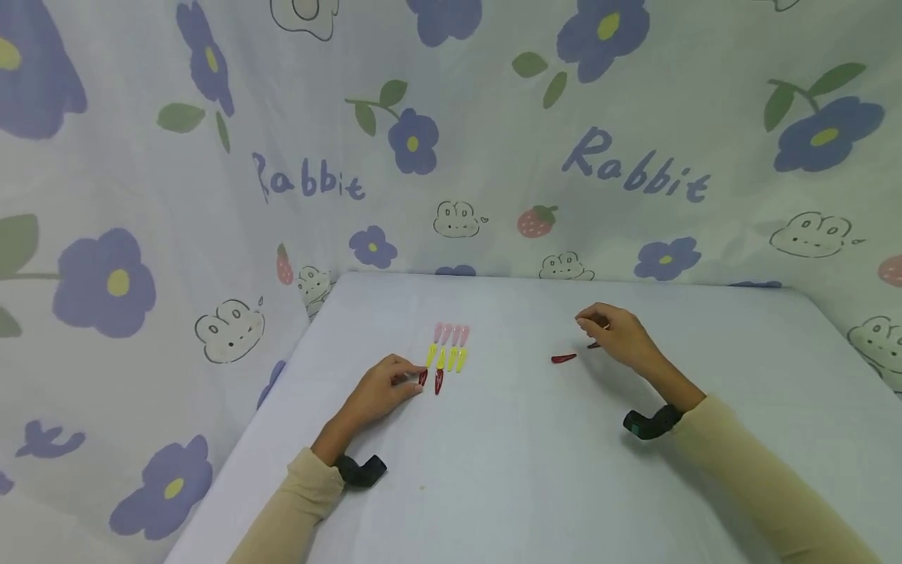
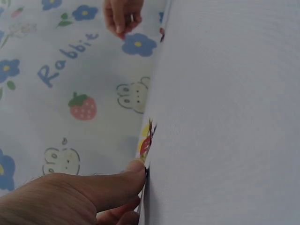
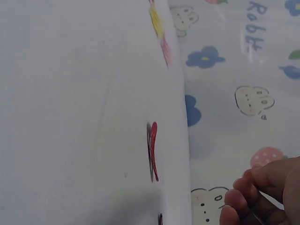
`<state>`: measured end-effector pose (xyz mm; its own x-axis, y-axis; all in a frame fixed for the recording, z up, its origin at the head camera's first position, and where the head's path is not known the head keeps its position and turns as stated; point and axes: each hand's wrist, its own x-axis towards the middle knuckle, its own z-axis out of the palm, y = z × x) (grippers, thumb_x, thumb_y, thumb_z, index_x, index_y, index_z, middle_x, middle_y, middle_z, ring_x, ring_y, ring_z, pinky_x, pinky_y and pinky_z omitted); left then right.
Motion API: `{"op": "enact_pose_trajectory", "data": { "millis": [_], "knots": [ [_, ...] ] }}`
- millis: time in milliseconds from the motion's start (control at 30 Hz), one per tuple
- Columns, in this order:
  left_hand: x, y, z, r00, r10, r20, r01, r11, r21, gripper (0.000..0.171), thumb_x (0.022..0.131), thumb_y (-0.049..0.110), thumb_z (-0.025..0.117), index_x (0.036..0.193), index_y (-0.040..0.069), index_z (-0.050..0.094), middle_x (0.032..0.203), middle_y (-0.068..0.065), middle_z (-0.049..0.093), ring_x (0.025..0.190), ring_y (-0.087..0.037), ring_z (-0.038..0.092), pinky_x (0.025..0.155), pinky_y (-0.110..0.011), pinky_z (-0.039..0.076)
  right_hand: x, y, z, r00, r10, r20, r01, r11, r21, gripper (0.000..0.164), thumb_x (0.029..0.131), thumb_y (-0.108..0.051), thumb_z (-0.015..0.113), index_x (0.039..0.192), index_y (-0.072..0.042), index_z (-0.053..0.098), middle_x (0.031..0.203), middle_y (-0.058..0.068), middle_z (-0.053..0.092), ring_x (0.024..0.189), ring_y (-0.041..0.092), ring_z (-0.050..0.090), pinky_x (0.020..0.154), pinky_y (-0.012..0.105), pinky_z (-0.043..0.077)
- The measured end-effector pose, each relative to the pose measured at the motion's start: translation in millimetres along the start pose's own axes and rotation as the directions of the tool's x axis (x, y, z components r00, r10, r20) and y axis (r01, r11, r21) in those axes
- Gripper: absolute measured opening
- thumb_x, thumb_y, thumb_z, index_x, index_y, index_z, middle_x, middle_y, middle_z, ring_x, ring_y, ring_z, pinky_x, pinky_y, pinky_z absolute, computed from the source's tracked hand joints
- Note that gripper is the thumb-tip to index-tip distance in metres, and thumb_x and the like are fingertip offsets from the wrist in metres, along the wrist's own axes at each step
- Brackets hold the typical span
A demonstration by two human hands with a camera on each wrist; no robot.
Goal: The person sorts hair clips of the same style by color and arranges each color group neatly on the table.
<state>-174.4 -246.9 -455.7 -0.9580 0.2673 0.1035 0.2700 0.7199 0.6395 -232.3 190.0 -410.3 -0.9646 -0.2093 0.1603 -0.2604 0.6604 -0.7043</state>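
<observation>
Snap hair clips lie in rows on the white table: pink clips (image 1: 451,334) at the back, yellow clips (image 1: 452,359) in the middle, dark red ones in front. My left hand (image 1: 386,386) pinches the leftmost red hair clip (image 1: 423,377) by its ends, between thumb and fingertips, below the yellow row. Just right of it lies another red clip (image 1: 439,381). My right hand (image 1: 618,337) hovers over the right side of the table, fingers loosely curled and holding nothing. Under it a dark clip (image 1: 594,345) is partly hidden, and a red clip (image 1: 564,358) lies to its left.
The white table (image 1: 507,470) runs back to a hanging cloth (image 1: 493,149) printed with flowers, rabbits and lettering. The cloth also hangs along the left side. Both wrists wear black camera mounts (image 1: 361,471), over beige sleeves (image 1: 761,470).
</observation>
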Motion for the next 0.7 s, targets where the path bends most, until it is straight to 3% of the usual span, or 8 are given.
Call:
{"op": "enact_pose_trajectory", "data": {
  "millis": [267,400,600,700],
  "knots": [
    [-1.2,-1.7,1.5,1.000,-0.001,-0.006,0.001,1.000,0.001,0.035,0.087,0.020,0.078,0.121,0.022,0.073,0.110,0.002,0.063,0.100,-0.015,0.059,0.088,-0.037,0.049,-1.2,26.0,-14.6,0.996,0.081,-0.048,-0.084,0.993,-0.078,0.031,0.101,-0.031,0.060,0.117,-0.005,0.067,0.112,0.015,0.068,0.101,0.030,0.062,0.070,0.030,0.049],
    [-0.7,-2.0,1.2,1.000,-0.002,-0.007,0.002,1.000,0.008,0.035,0.088,0.021,0.078,0.122,0.023,0.073,0.111,0.002,0.063,0.100,-0.014,0.058,0.088,-0.036,0.049,-0.9,35.1,-17.5,0.990,0.129,-0.055,-0.134,0.985,-0.113,0.041,0.099,-0.039,0.062,0.118,-0.003,0.065,0.110,0.018,0.066,0.101,0.031,0.061,0.071,0.031,0.050],
    [-0.1,0.4,1.3,1.000,-0.008,0.005,0.007,1.000,0.003,0.035,0.088,0.020,0.078,0.123,0.023,0.072,0.112,0.002,0.063,0.099,-0.015,0.057,0.087,-0.036,0.048,-2.9,46.2,-20.0,0.980,0.200,0.009,-0.196,0.968,-0.157,0.056,0.096,-0.044,0.064,0.124,0.004,0.057,0.116,0.025,0.062,0.103,0.036,0.059,0.079,0.042,0.051],
    [-0.3,-0.5,1.3,1.000,-0.001,0.004,0.001,1.000,0.002,0.035,0.088,0.020,0.077,0.123,0.023,0.072,0.112,0.002,0.063,0.098,-0.014,0.056,0.086,-0.035,0.048,-1.6,51.5,-18.9,0.975,0.218,0.036,-0.207,0.957,-0.203,0.060,0.094,-0.046,0.066,0.121,0.007,0.056,0.111,0.027,0.062,0.095,0.035,0.059,0.075,0.042,0.051]
  ]
}}
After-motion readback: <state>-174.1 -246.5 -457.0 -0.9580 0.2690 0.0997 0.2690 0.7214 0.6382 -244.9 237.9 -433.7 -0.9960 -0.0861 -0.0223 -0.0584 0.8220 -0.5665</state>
